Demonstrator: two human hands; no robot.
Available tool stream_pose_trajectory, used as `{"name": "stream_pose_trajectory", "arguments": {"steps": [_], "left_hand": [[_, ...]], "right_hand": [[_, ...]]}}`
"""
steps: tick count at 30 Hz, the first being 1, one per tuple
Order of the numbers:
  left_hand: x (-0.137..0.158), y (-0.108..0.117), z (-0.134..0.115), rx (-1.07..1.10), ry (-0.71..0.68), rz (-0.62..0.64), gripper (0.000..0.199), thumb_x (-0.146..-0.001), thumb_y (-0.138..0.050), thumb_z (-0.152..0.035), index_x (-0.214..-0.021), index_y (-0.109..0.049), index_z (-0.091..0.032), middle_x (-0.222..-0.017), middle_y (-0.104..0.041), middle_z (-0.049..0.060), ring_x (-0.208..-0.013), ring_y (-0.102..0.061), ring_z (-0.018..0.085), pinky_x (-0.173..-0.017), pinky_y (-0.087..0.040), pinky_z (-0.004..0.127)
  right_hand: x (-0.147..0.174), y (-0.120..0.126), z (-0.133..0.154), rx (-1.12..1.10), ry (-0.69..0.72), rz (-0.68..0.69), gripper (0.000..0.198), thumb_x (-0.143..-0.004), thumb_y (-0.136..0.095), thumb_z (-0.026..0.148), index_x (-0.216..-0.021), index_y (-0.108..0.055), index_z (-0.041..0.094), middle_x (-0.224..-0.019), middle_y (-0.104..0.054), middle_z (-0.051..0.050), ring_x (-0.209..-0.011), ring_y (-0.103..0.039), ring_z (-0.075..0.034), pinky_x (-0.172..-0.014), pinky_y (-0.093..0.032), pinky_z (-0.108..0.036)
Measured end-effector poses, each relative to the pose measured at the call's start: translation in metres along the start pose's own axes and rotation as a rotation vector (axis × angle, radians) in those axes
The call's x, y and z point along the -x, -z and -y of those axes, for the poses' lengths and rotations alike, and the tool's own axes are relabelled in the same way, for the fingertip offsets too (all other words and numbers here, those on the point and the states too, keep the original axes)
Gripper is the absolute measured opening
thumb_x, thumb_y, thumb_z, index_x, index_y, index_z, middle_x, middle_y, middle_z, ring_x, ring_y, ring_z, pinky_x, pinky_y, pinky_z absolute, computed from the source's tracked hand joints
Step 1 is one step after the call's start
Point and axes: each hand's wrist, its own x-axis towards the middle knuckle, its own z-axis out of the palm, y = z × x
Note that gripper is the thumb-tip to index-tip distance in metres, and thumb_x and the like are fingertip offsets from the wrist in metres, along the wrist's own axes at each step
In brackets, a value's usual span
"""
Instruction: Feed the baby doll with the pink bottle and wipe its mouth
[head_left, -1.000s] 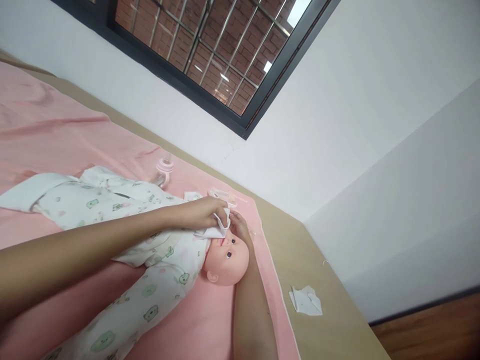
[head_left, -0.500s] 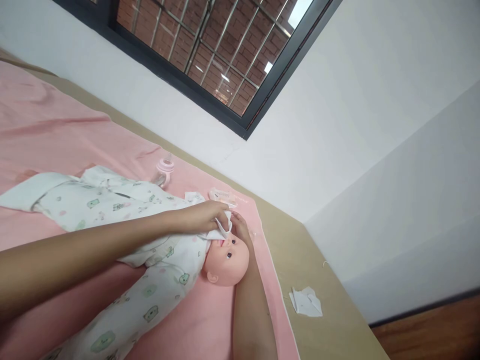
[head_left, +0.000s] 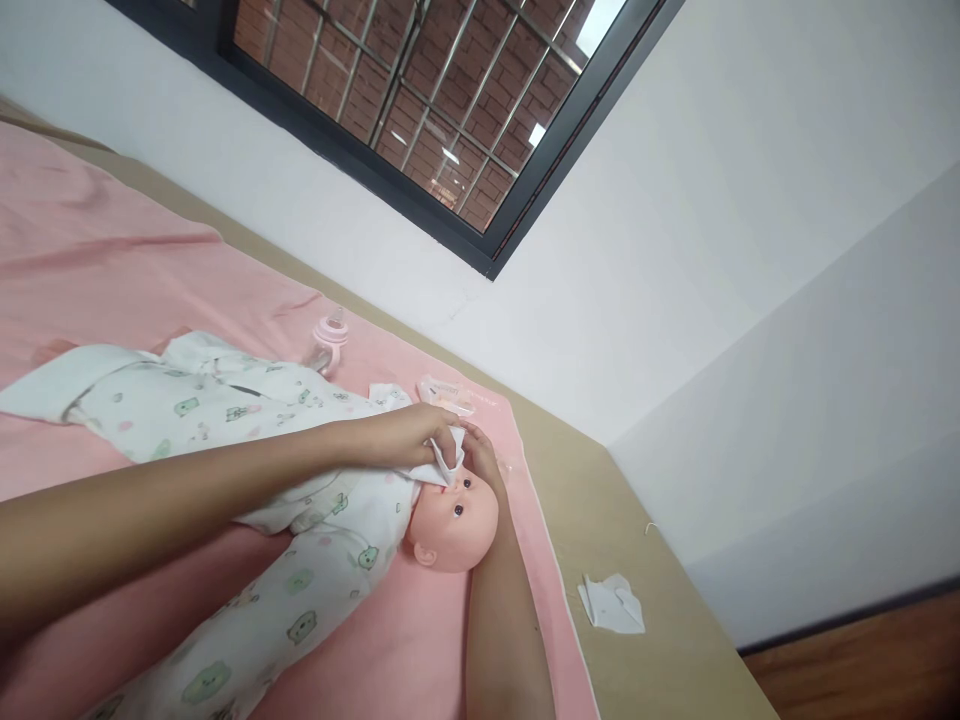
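Observation:
A baby doll (head_left: pixel 454 530) lies on its back on a pink sheet (head_left: pixel 397 630), dressed in a white outfit with a green animal print. My left hand (head_left: pixel 409 436) is closed on a folded white tissue (head_left: pixel 448 452), pressing it against the doll's face near the mouth. Around the far side of the doll's head curls my right hand (head_left: pixel 481 455), holding the head by its cheek; some of its fingers are hidden behind the left hand and the tissue.
A pink baby bottle (head_left: pixel 330 340) lies beyond the doll's body. Close to the hands is a clear plastic packet (head_left: pixel 444 393). Another folded white tissue (head_left: pixel 613 604) rests on the tan bed edge (head_left: pixel 645 560). Behind are a white wall and a barred window (head_left: pixel 420 90).
My left hand has shifted the tissue very slightly on the doll's face, so it now covers more of the mouth. The right hand stays at the doll's head.

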Motion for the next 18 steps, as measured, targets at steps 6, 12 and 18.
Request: {"name": "stream_pose_trajectory", "arguments": {"steps": [6,12,18], "left_hand": [[0.0,0.0,-0.004,0.06,-0.058,0.018,0.041,-0.065,-0.047,0.008,-0.076,-0.078,-0.017,-0.103,-0.07,0.002,-0.095,-0.066,0.016,-0.081,-0.045,0.019],[0.002,0.0,-0.005,0.07,-0.068,0.028,0.042,-0.064,-0.046,0.008,-0.075,-0.078,-0.017,-0.101,-0.071,0.002,-0.093,-0.066,0.016,-0.078,-0.045,0.018],[-0.001,0.002,0.006,-0.042,0.021,-0.04,0.044,-0.065,-0.046,0.005,-0.083,-0.079,-0.018,-0.103,-0.071,0.003,-0.101,-0.066,0.02,-0.085,-0.047,0.022]], "right_hand": [[0.0,0.002,0.001,-0.014,-0.004,0.001,0.036,-0.076,-0.068,0.028,-0.112,-0.067,0.021,-0.107,-0.072,-0.009,-0.113,-0.061,-0.027,-0.102,-0.049,-0.042],[-0.002,0.004,-0.003,-0.042,0.004,0.023,0.037,-0.076,-0.067,0.029,-0.112,-0.067,0.02,-0.108,-0.072,-0.009,-0.113,-0.061,-0.027,-0.104,-0.047,-0.043],[-0.011,0.003,-0.01,-0.034,0.005,-0.013,0.031,-0.078,-0.064,0.029,-0.107,-0.067,0.019,-0.102,-0.072,-0.009,-0.109,-0.061,-0.026,-0.1,-0.048,-0.042]]}}
